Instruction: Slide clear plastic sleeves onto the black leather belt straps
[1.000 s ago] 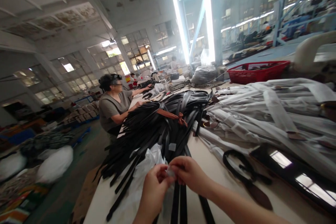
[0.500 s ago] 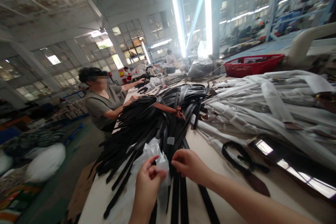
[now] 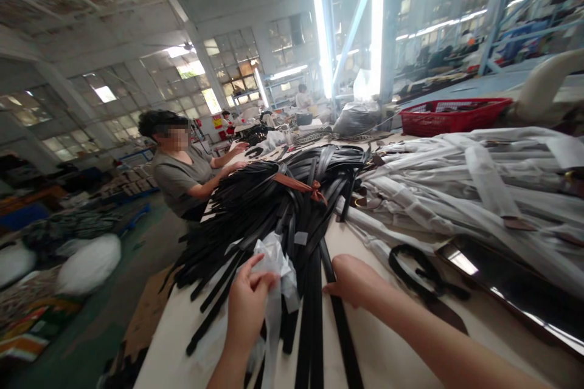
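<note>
My left hand point(image 3: 250, 295) is over the near part of the table, thumb and fingers closed on a crumpled, thin white wrapping sheet point(image 3: 283, 270). A narrow strip of the sheet hangs below the thumb. To its right, my right hand point(image 3: 352, 281) is curled with the thumb against a long black strap point(image 3: 343, 322); its other fingertips are hidden behind the hand. Just beyond both hands lies a large pile of black straps point(image 3: 255, 213), tied with a brown band point(image 3: 298, 186). Several strap ends run down the table between my hands.
White-wrapped straps point(image 3: 420, 194) are heaped on the right. A coiled black belt point(image 3: 413, 270) and a dark glossy panel point(image 3: 511, 292) lie near my right forearm. A red basket point(image 3: 456, 118) stands behind. Across the table's left edge, a co-worker point(image 3: 180, 170) reaches over the straps.
My right hand has moved right and turned down onto a black strap. My left hand has shifted slightly left, its thumb closer to the fingers, and a white strip now hangs from it.
</note>
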{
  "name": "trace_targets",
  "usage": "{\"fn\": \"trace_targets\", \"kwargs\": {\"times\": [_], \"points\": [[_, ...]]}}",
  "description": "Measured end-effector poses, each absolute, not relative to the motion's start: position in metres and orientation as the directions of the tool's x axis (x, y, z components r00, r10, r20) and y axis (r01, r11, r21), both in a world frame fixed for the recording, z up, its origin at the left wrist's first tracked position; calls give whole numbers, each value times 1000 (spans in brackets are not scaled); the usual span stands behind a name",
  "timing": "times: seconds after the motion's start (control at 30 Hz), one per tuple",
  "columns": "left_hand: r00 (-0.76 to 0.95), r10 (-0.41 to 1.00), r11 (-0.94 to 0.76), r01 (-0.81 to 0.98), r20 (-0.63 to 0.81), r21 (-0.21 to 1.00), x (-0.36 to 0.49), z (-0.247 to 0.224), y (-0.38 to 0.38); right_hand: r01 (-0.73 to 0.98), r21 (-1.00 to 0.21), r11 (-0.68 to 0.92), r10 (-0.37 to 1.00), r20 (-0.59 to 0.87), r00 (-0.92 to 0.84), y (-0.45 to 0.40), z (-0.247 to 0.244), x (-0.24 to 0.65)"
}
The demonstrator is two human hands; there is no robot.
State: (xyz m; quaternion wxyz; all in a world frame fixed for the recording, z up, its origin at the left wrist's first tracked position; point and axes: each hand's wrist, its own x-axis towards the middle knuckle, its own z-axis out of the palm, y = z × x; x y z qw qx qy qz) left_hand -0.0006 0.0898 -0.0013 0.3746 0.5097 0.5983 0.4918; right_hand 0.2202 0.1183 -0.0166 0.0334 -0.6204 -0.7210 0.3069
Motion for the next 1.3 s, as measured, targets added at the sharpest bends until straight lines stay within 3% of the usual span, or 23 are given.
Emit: {"fn": "trace_targets", "kwargs": {"times": [0.2, 0.5, 0.8, 0.9, 1.1, 1.3], "points": [[-240, 967, 0, 349, 89, 937, -5, -3, 91, 879, -474, 49, 887, -384, -256, 114, -18, 219], [-220, 973, 6, 353, 76, 935, 1, 0, 92, 816, -578, 12, 862, -408, -302, 120, -20, 216], [-216, 966, -42, 409, 141, 912, 2, -2, 91, 881, -468, 74, 935, -274, -225, 100, -7, 208], [-215, 959, -67, 463, 185, 884, 0, -5, 92, 895, -438, 90, 928, -289, -235, 94, -3, 204], [-177, 963, -83, 527, 204, 846, -1, -9, 94, 863, -498, 90, 908, -314, -276, 97, -11, 201], [-143, 967, -93, 575, 213, 813, 8, -7, 90, 835, -540, 104, 940, -222, -261, 92, -9, 200]]}}
